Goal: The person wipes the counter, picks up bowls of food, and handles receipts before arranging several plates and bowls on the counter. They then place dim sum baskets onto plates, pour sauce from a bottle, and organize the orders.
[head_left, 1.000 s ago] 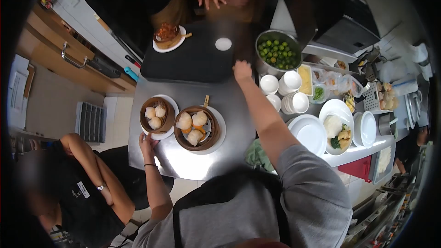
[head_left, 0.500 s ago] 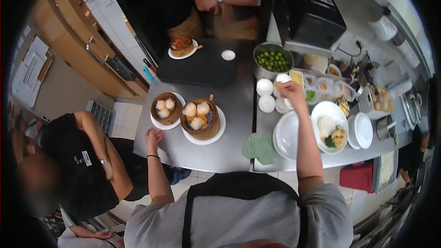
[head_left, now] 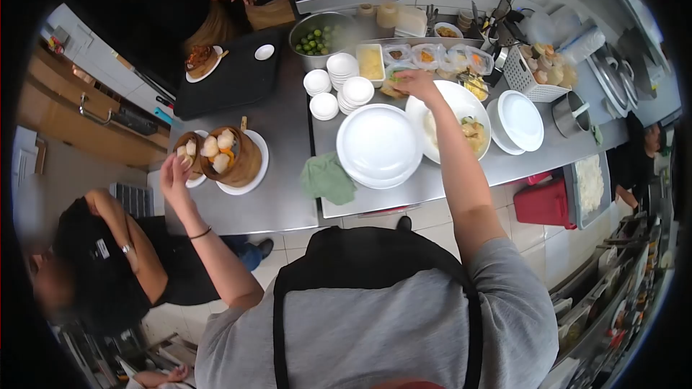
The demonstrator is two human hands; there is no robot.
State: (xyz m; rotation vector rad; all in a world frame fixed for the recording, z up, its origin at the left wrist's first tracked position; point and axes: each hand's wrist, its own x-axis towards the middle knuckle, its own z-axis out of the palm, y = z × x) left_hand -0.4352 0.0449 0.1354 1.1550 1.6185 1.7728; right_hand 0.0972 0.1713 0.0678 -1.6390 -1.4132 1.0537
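My right hand (head_left: 418,85) reaches over the garnish containers, fingers pinched together over the tub with chopped greens (head_left: 396,72). A small yellowish-tan piece shows at its fingertips; I cannot tell what it is. Below the wrist lies a white plate (head_left: 412,114) with rice and a sauced dish with greens. My left hand (head_left: 175,180) is at the near side of the smaller bamboo steamer (head_left: 189,150), its slightly bent fingers apart and overlapping the rim. Beside it, a larger bamboo steamer (head_left: 241,162) holds several white dumplings and an orange garnish on a white plate (head_left: 261,155).
Stacks of small white dishes (head_left: 343,65) stand near a pot of green limes (head_left: 317,42). A large white plate stack (head_left: 380,145), green cloth (head_left: 328,179) and more white plates (head_left: 520,121) line the counter. A black tray (head_left: 238,79) lies behind. People stand left and behind the counter.
My view has swung to the right. My right hand has gone from above the small white dishes to the greens tub. My left hand has come up to the smaller steamer.
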